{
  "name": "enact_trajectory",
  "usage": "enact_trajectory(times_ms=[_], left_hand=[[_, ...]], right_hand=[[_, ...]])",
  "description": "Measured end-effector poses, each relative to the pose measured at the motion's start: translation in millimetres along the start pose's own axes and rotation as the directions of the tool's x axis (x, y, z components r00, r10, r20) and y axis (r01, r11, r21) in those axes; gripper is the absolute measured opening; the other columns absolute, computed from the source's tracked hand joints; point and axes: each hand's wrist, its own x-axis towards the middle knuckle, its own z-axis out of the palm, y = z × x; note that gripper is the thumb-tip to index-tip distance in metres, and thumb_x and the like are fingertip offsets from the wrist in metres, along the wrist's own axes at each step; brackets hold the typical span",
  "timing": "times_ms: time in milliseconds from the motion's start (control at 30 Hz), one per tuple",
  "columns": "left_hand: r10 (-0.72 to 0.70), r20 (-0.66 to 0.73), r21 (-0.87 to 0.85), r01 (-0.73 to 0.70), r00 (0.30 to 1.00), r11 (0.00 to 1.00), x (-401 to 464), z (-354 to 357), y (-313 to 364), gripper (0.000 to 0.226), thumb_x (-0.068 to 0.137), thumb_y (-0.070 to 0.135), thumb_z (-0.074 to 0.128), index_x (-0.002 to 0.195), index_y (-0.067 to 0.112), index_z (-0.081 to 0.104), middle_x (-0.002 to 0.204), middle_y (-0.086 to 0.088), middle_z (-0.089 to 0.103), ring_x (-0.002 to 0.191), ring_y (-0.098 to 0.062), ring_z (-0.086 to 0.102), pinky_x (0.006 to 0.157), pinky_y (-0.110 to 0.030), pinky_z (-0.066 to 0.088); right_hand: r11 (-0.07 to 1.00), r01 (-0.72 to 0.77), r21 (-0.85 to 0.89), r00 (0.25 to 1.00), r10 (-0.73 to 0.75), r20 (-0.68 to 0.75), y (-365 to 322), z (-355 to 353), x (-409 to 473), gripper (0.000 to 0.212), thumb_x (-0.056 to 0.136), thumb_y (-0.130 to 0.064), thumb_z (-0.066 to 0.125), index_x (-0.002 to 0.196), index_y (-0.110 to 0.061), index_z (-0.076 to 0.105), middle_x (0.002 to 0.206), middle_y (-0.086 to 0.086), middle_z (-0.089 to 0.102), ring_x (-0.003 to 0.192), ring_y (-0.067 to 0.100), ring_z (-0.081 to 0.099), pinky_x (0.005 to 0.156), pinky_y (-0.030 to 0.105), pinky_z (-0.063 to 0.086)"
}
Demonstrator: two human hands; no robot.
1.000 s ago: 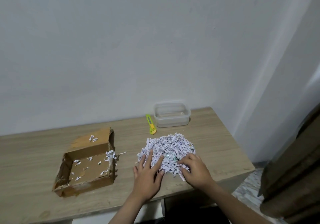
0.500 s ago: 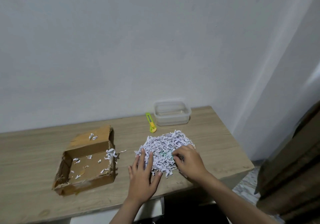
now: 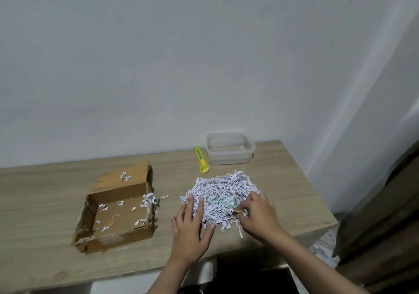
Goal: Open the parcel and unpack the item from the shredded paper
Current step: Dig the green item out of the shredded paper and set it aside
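Moved: both hands have slid toward 6 o'clock on the shredded paper (image 3: 221,195); a greenish item (image 3: 227,202) now peeks out mid-pile.
Left hand (image 3: 191,225): fingers apart, flat on the pile's 8 o'clock edge.
Right hand (image 3: 258,216): fingers curled, pinching something small and brownish (image 3: 238,211).
Parcel (image 3: 118,209): open at 9 o'clock on the bench (image 3: 283,180), nearly emptied.
Advice: steady the pile, then lift gently.
Writing: none legible.

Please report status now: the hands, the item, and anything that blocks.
Left hand flat on shredded paper. Right hand pinching a small gold-coloured item at the pile's edge. Green item half buried. Nothing blocks.
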Motion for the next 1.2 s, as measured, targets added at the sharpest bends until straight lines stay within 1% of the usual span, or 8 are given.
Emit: enact_trajectory(times_ms=[133, 200, 333, 433, 533, 833, 1033, 1200], left_hand=[[-0.007, 0.011, 0.003, 0.007, 1.0, 1.0, 0, -2, 1, 0.071, 0.086, 0.068, 0.03, 0.146, 0.046, 0.0, 0.158, 0.012, -0.01, 0.145, -0.02, 0.002, 0.113, -0.053, 0.008], [-0.01, 0.019, 0.007, 0.01, 1.0, 1.0, 0, -3, 1, 0.07, 0.086, 0.068, 0.029, 0.145, 0.048, -0.004, 0.158, 0.012, -0.011, 0.145, -0.019, 0.0, 0.114, -0.051, 0.007], [-0.016, 0.03, 0.004, 0.016, 0.999, 1.0, 1, -3, 1, 0.07, 0.085, 0.07, 0.027, 0.145, 0.048, -0.002, 0.158, 0.012, -0.009, 0.145, -0.02, 0.002, 0.114, -0.052, 0.007], [-0.021, 0.049, 0.004, 0.021, 0.999, 1.0, 1, -3, 1, 0.069, 0.085, 0.069, 0.026, 0.145, 0.048, -0.001, 0.158, 0.012, -0.008, 0.145, -0.02, 0.001, 0.114, -0.053, 0.005], [-0.022, 0.057, 0.002, 0.022, 0.998, 1.0, 0, -4, 0, 0.068, 0.084, 0.069, 0.025, 0.143, 0.05, -0.003, 0.158, 0.011, -0.008, 0.145, -0.02, 0.0, 0.114, -0.053, 0.005], [-0.015, 0.064, 0.0, 0.015, 0.998, 1.0, 1, -5, 0, 0.068, 0.085, 0.069, 0.028, 0.142, 0.052, -0.005, 0.159, 0.013, -0.004, 0.145, -0.02, 0.001, 0.115, -0.052, 0.007], [-0.019, 0.073, -0.01, 0.02, 0.997, 1.0, 1, -8, 2, 0.069, 0.086, 0.068, 0.028, 0.143, 0.05, -0.007, 0.159, 0.012, -0.007, 0.145, -0.019, -0.003, 0.115, -0.051, 0.003], [-0.02, 0.085, -0.013, 0.021, 0.996, 1.0, 0, -9, 2, 0.069, 0.087, 0.068, 0.029, 0.143, 0.05, -0.006, 0.159, 0.012, -0.007, 0.146, -0.02, -0.003, 0.115, -0.051, 0.001]], right_hand=[[0.98, -0.065, 0.188, 0.997, 0.072, -0.027, -3, -6, 0, 0.007, 0.075, -0.039, 0.059, 0.077, -0.032, 0.06, 0.084, -0.015, 0.051, 0.094, 0.013, 0.049, 0.081, 0.031, 0.034], [0.961, -0.079, 0.266, 0.996, 0.087, -0.021, -5, -11, -1, 0.009, 0.074, -0.037, 0.063, 0.071, -0.038, 0.055, 0.078, -0.016, 0.053, 0.086, 0.009, 0.05, 0.079, 0.03, 0.037], [0.835, -0.074, 0.545, 0.992, 0.116, -0.043, -10, -21, 1, 0.013, 0.077, -0.022, 0.071, 0.078, -0.033, 0.063, 0.075, -0.012, 0.061, 0.069, 0.007, 0.054, 0.069, 0.028, 0.046], [0.731, -0.075, 0.679, 0.993, 0.114, -0.012, -14, -30, 3, 0.022, 0.079, -0.009, 0.07, 0.084, -0.031, 0.066, 0.071, 0.004, 0.058, 0.063, 0.014, 0.05, 0.06, 0.021, 0.044], [0.68, -0.083, 0.728, 0.994, 0.105, 0.016, -18, -39, 3, 0.023, 0.081, -0.002, 0.066, 0.091, -0.023, 0.069, 0.061, 0.0, 0.051, 0.054, 0.012, 0.047, 0.049, 0.014, 0.042], [0.596, -0.098, 0.797, 0.992, 0.12, 0.032, -24, -62, -1, 0.029, 0.08, 0.007, 0.062, 0.085, -0.02, 0.068, 0.041, -0.013, 0.04, 0.05, 0.012, 0.035, 0.053, 0.023, 0.033], [0.557, -0.074, 0.827, 0.992, 0.125, 0.004, -25, -82, -6, 0.02, 0.075, 0.003, 0.072, 0.085, -0.014, 0.067, 0.051, -0.005, 0.045, 0.054, 0.014, 0.042, 0.057, 0.028, 0.041], [0.643, -0.06, 0.764, 0.993, 0.119, -0.022, -28, -96, -10, 0.018, 0.078, 0.001, 0.07, 0.082, -0.016, 0.067, 0.058, -0.001, 0.047, 0.054, 0.011, 0.042, 0.048, 0.014, 0.039]])
